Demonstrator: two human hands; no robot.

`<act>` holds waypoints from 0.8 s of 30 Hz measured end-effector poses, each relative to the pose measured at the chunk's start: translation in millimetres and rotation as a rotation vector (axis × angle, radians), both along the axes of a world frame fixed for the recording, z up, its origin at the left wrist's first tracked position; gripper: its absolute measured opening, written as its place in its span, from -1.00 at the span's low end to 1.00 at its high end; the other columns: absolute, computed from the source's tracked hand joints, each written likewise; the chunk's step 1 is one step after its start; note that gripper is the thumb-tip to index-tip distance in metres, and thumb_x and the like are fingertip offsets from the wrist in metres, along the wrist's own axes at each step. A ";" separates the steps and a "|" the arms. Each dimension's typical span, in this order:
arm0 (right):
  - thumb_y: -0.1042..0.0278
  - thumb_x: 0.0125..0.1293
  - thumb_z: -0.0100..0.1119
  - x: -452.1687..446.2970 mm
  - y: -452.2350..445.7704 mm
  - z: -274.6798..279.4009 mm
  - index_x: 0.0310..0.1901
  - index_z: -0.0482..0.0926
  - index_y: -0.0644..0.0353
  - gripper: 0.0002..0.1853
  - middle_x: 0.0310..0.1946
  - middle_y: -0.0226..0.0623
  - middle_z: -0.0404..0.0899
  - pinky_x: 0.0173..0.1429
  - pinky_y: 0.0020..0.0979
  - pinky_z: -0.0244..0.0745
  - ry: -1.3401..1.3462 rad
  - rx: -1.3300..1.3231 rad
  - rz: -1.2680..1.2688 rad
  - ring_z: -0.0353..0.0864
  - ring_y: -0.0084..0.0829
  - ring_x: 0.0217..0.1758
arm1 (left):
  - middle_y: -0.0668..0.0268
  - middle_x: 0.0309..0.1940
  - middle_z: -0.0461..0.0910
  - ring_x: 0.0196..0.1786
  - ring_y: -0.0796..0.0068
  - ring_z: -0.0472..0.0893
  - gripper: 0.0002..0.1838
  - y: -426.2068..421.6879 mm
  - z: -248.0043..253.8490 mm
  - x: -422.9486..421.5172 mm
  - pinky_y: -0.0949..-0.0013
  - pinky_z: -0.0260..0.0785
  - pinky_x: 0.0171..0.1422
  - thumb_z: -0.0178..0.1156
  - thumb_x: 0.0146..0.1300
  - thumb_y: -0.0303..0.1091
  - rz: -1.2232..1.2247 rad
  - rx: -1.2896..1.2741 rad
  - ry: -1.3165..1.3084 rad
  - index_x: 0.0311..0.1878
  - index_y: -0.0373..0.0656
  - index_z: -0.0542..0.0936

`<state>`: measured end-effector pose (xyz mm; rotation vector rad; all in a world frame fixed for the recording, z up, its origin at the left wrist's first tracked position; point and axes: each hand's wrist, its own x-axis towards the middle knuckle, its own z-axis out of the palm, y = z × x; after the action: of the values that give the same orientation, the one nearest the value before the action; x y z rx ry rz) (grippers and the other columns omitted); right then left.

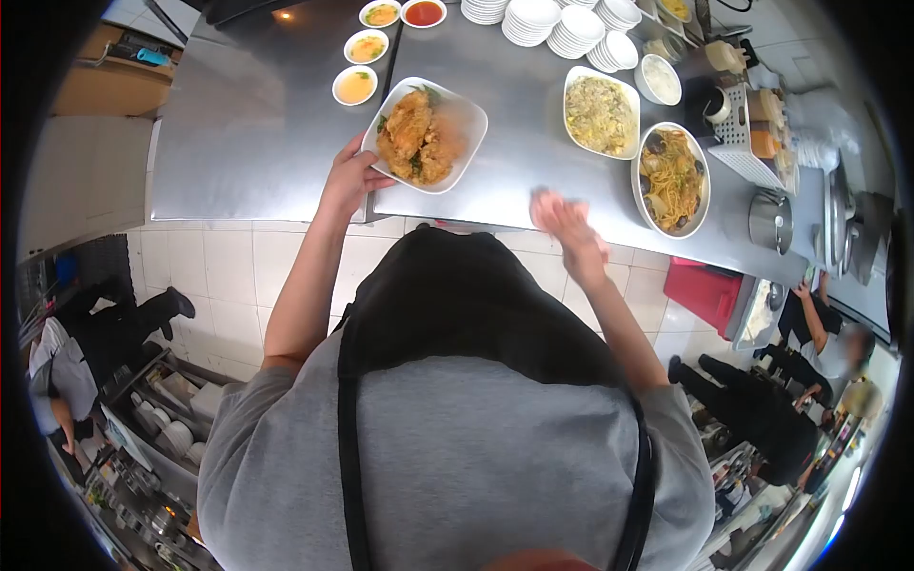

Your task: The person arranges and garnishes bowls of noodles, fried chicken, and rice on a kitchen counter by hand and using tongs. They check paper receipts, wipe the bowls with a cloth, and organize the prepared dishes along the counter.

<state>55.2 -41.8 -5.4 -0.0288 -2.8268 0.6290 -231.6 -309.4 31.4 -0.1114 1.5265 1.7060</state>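
My left hand (356,175) grips the lower left edge of a white square dish (466,112), thumb near the rim. Golden fried chicken (407,131) with green leaves fills the dish; its right part looks blurred. Near the front edge of the metal counter, my right hand (569,221) is smeared by motion, so its fingers cannot be read. A white dish of pale yellow scrambled-looking food (600,112) lies beyond it to the right. Beside that stands an oval bowl of noodles (672,183) with dark pieces.
Small bowls of yellow sauce (355,87) and one of red sauce (423,11) stand at the back. Stacked white saucers (531,19), a rice bowl (659,80), a white basket (740,138) and a steel pot (770,221) line the right. Other people are on both sides.
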 end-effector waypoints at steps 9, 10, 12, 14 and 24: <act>0.54 0.16 0.05 26.5 20.0 131.7 -0.29 0.47 0.28 -0.92 -0.33 -0.31 0.54 -0.24 -0.57 0.39 -0.080 -0.929 -0.635 0.49 -0.57 -0.32 | 0.13 -0.13 0.50 -0.25 0.36 0.61 -0.43 -0.3 4.7 -22.6 0.38 0.51 -0.20 -0.14 0.05 -0.52 -0.195 -0.104 0.120 0.23 -0.21 0.20; 0.51 0.16 0.07 15.7 28.1 125.3 -0.31 0.46 0.28 -0.93 -0.31 -0.31 0.54 -0.20 -0.54 0.38 -0.072 -0.976 -0.553 0.48 -0.58 -0.27 | 0.14 -0.14 0.50 -0.27 0.39 0.61 -0.43 0.7 9.1 -26.1 0.40 0.52 -0.23 -0.12 0.03 -0.52 -0.221 -0.123 0.110 0.21 -0.22 0.22; 0.46 0.14 0.11 -14.4 38.9 109.4 -0.36 0.47 0.27 -0.92 -0.29 -0.32 0.53 -0.14 -0.48 0.34 -0.156 -0.790 -0.375 0.44 -0.58 -0.18 | 0.15 -0.15 0.50 -0.33 0.43 0.60 -0.44 0.1 6.6 -37.3 0.44 0.52 -0.28 -0.11 0.03 -0.51 -0.279 -0.155 0.134 0.21 -0.22 0.25; 0.40 0.14 0.13 -43.9 45.5 96.9 -0.39 0.49 0.24 -0.90 -0.30 -0.33 0.54 -0.23 -0.50 0.33 -0.256 -0.640 -0.317 0.45 -0.55 -0.23 | 0.20 -0.18 0.50 -0.44 0.53 0.58 -0.44 0.2 6.2 -46.7 0.52 0.51 -0.38 -0.08 0.01 -0.49 -0.379 -0.150 0.163 0.19 -0.17 0.30; 0.21 0.10 0.11 -256.5 -4.1 50.1 -0.32 0.53 0.20 -0.77 -0.43 -0.18 0.58 -0.21 -0.32 0.41 -0.074 -0.333 -0.328 0.56 -0.36 -0.34 | 0.33 -0.28 0.49 -0.46 0.68 0.48 -0.47 35.9 2.6 -72.4 0.55 0.46 -0.34 -0.09 0.05 -0.47 -0.646 -0.275 0.342 0.18 -0.07 0.34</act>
<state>-201.3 -45.9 44.7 -0.5707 -2.6613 1.0216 -304.1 -273.5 34.1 0.5053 1.7862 1.0291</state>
